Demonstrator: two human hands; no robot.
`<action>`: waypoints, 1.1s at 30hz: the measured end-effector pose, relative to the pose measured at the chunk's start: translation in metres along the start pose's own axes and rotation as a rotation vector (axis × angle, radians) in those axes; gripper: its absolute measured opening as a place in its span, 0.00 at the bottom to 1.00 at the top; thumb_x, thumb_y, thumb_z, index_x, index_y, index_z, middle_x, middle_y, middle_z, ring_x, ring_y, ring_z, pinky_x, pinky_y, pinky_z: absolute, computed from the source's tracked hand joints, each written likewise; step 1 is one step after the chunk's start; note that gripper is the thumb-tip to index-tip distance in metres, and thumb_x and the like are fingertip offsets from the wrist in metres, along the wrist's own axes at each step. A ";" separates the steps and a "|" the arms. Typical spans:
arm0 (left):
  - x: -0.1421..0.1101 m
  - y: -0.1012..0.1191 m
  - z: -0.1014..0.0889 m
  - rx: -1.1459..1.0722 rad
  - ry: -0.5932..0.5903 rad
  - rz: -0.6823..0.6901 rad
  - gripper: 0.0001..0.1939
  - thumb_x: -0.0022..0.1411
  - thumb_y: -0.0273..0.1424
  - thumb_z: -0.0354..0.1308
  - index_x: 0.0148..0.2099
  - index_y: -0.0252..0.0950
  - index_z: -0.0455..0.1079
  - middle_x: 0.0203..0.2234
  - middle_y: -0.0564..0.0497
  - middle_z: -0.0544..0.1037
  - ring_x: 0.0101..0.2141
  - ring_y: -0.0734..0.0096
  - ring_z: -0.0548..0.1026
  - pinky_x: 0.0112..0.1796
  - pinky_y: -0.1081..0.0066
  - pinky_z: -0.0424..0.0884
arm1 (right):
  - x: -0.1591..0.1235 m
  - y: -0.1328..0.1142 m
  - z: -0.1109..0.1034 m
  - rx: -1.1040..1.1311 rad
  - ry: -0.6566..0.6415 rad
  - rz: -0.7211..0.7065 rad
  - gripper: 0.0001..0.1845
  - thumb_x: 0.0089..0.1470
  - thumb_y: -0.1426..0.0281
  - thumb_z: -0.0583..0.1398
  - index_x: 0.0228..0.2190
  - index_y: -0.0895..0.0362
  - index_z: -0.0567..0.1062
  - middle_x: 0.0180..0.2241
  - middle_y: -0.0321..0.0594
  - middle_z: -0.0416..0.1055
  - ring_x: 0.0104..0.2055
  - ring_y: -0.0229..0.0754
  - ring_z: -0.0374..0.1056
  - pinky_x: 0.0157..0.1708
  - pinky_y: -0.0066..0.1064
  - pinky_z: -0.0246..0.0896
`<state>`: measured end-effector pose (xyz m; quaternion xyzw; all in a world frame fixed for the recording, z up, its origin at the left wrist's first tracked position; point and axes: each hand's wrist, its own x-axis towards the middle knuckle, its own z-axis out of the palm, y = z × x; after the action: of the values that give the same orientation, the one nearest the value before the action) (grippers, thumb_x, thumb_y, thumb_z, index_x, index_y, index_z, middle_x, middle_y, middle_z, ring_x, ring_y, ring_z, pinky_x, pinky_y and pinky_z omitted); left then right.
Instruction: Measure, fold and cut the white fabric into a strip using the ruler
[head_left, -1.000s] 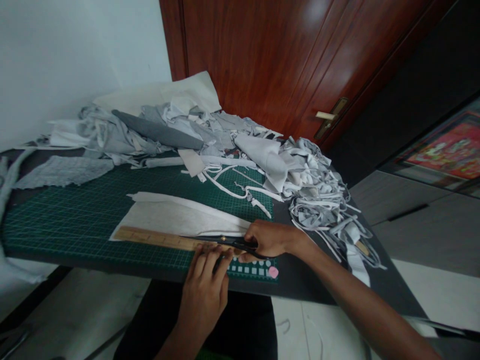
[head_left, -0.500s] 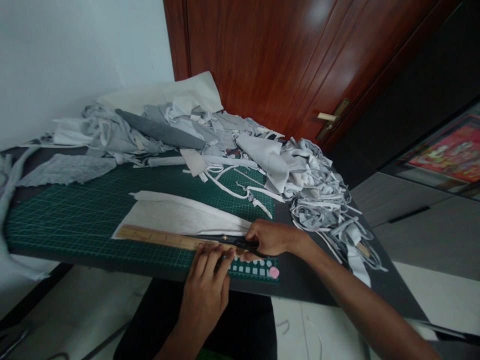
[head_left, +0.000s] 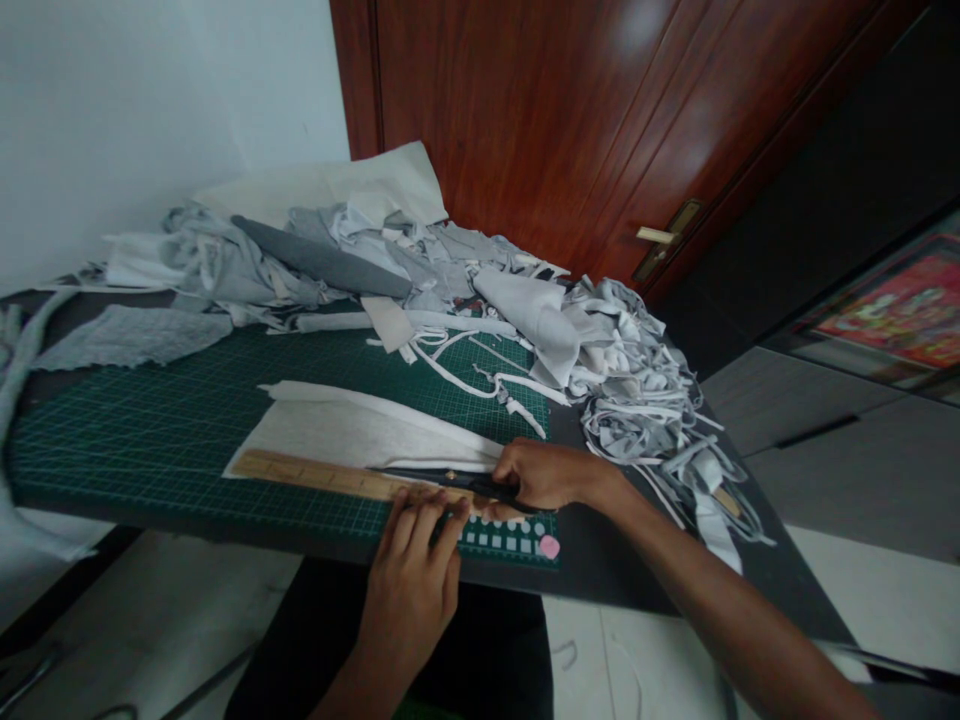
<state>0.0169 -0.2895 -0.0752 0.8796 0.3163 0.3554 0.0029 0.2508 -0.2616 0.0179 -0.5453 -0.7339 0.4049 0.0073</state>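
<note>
My right hand (head_left: pixel 547 474) is closed around the handles of black scissors (head_left: pixel 472 484). The blades point left and lie low along the upper edge of a wooden ruler (head_left: pixel 322 474), at a piece of white cloth (head_left: pixel 337 430). My left hand (head_left: pixel 416 560) rests its outstretched fingers on the ruler, pressing it from the near side. Part of the cloth is under the ruler, and its top edge is folded over. Beneath both is a green cutting mat (head_left: pixel 165 430) with grid lines. A small pink round piece (head_left: pixel 550 546) sits at the mat's near right corner.
Grey and white cloth scraps (head_left: pixel 240 255) are heaped along the back. Another tangled pile of strips (head_left: pixel 637 400) covers the right side of the dark table (head_left: pixel 600 570). Thin white strips (head_left: pixel 457 375) lie on the mat behind the cloth. A wooden door (head_left: pixel 510 120) stands behind.
Both hands and the ruler keep almost the same place. The edge of the white cloth beside the scissor blades has shifted very slightly.
</note>
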 end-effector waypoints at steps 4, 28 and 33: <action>0.000 0.000 0.000 0.005 0.002 -0.009 0.20 0.69 0.22 0.48 0.57 0.37 0.73 0.51 0.46 0.78 0.55 0.55 0.72 0.62 0.49 0.66 | 0.001 -0.002 0.001 -0.002 -0.012 0.023 0.19 0.52 0.57 0.68 0.22 0.60 0.79 0.16 0.32 0.66 0.20 0.33 0.58 0.20 0.24 0.49; 0.001 0.001 -0.002 0.035 0.008 -0.005 0.19 0.68 0.21 0.48 0.55 0.37 0.73 0.50 0.45 0.78 0.55 0.52 0.72 0.60 0.49 0.68 | 0.010 -0.012 -0.002 -0.030 -0.060 0.035 0.28 0.52 0.49 0.67 0.18 0.59 0.73 0.15 0.30 0.61 0.20 0.32 0.52 0.19 0.26 0.43; 0.000 0.001 -0.001 0.025 0.004 -0.014 0.18 0.68 0.21 0.49 0.55 0.37 0.73 0.51 0.45 0.78 0.56 0.51 0.71 0.60 0.49 0.67 | 0.012 -0.012 -0.002 -0.047 -0.055 0.021 0.28 0.53 0.49 0.67 0.18 0.60 0.73 0.15 0.31 0.61 0.20 0.32 0.51 0.20 0.26 0.43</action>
<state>0.0169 -0.2908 -0.0744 0.8766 0.3270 0.3529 -0.0062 0.2373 -0.2521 0.0211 -0.5417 -0.7373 0.4026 -0.0301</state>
